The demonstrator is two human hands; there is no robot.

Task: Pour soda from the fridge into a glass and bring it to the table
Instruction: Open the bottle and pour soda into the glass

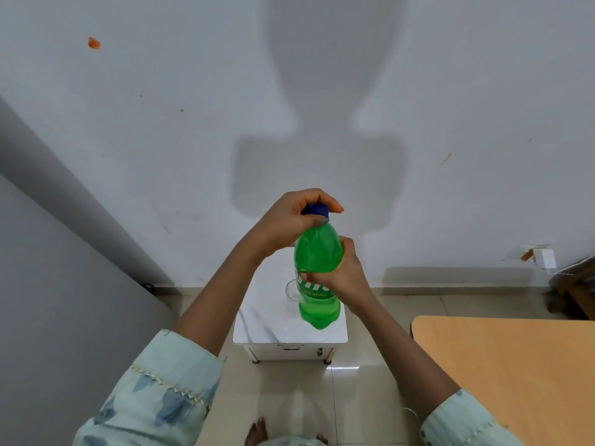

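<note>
Sleeves: two, pale blue patterned, nearest the lens.
Bottle: one green soda bottle (pixel 318 252), held above the small white table (pixel 267 320).
Left hand (pixel 289 220): clenched round the blue cap (pixel 317 210).
Right hand (pixel 346 275): grasping the bottle's middle.
Glass (pixel 292 290): one, on the white table, partly hidden behind the bottle.
Wooden table (pixel 515 365): one, at right.

Bottle (pixel 317 252) up in the air over the small stand (pixel 267 320), cap (pixel 317 210) on top. Left hand (pixel 291 217) around the cap, right hand (pixel 346 275) around the middle. Glass (pixel 291 289) on the stand, behind the bottle. Table (pixel 515 365) to the right.
</note>
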